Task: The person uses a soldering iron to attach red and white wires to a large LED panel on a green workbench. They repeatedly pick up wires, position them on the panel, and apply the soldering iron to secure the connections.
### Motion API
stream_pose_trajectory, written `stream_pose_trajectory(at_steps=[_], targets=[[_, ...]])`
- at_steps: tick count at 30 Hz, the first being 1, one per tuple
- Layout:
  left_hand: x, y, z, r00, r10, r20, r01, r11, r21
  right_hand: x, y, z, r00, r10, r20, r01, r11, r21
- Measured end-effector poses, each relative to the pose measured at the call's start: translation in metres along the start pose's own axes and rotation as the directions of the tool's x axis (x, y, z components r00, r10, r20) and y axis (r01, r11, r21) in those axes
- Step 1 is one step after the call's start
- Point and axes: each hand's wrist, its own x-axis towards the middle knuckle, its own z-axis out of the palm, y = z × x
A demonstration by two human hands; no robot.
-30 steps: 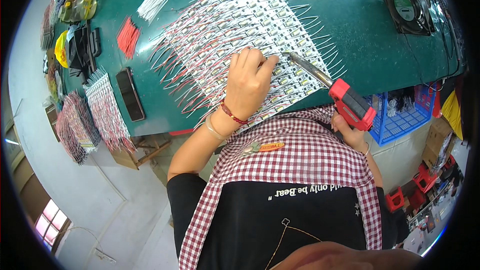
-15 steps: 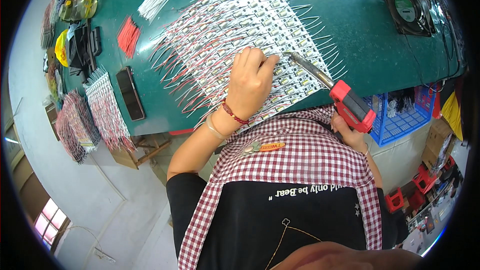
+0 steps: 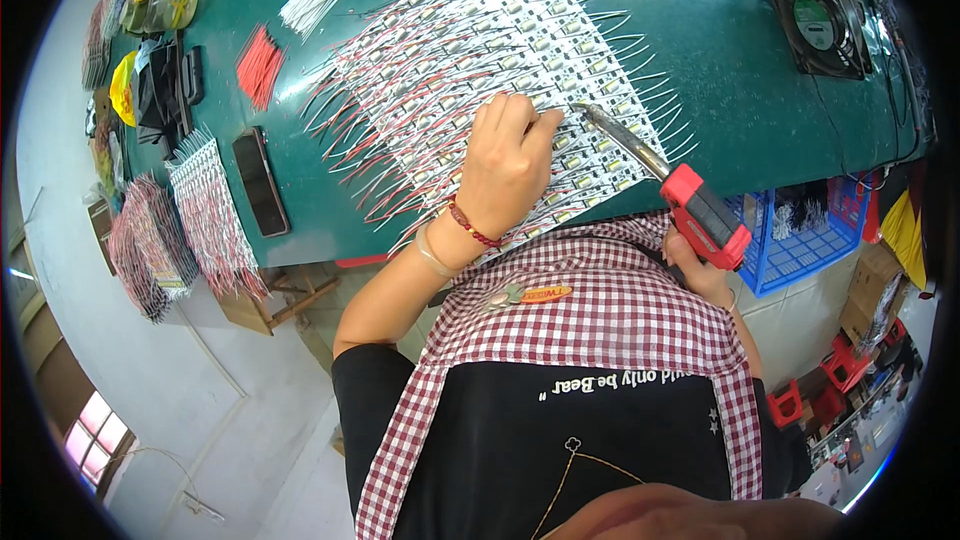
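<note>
In the head view, the circuit board sheet [image 3: 478, 62] lay slanted by the near edge of the green table [image 3: 725, 80]. The left hand [image 3: 505, 162] was nearer, fingers bunched over it; I couldn't tell if they pinched anything. The right hand [image 3: 702, 274] gripped the soldering iron [image 3: 683, 188], which pointed forward-left, tip beside the left fingertips.

The head view, from the left one of two side-by-side fisheye cameras, looks steeply down from the person's head, upright and unmirrored. It sits near the left hand [image 3: 506, 165] and right hand [image 3: 703, 275], wide enough to take in the checked apron [image 3: 590, 330] on the body side of the hands and the green table [image 3: 700, 40] beyond them, its edge bent by the lens.
</note>
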Motion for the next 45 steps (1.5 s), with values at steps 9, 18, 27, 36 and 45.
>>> stream_pose_trajectory(at_steps=[9,18,27,36,45], targets=[[0.001,0.001,-0.001,1.0,0.015,0.011,-0.016,0.999,0.046,-0.007,-0.005,-0.004,0.998,0.062,0.032,-0.066,0.986,0.15],[0.005,0.0,-0.009,0.996,0.026,0.082,-0.038,0.988,0.151,-0.007,-0.004,-0.005,0.994,0.086,0.065,-0.098,0.975,0.198],[0.006,0.022,-0.061,0.992,-0.061,0.113,0.025,0.956,0.294,-0.014,0.003,-0.007,0.993,0.113,0.041,-0.12,0.959,0.255],[-0.011,0.011,-0.005,0.993,0.028,0.116,-0.029,1.0,0.0,-0.021,0.007,-0.008,0.996,0.068,0.054,-0.075,0.985,0.154],[-0.012,0.009,-0.002,0.995,0.029,0.1,-0.03,0.999,0.015,-0.019,0.018,-0.008,0.998,0.033,0.057,-0.032,0.999,-0.014]])
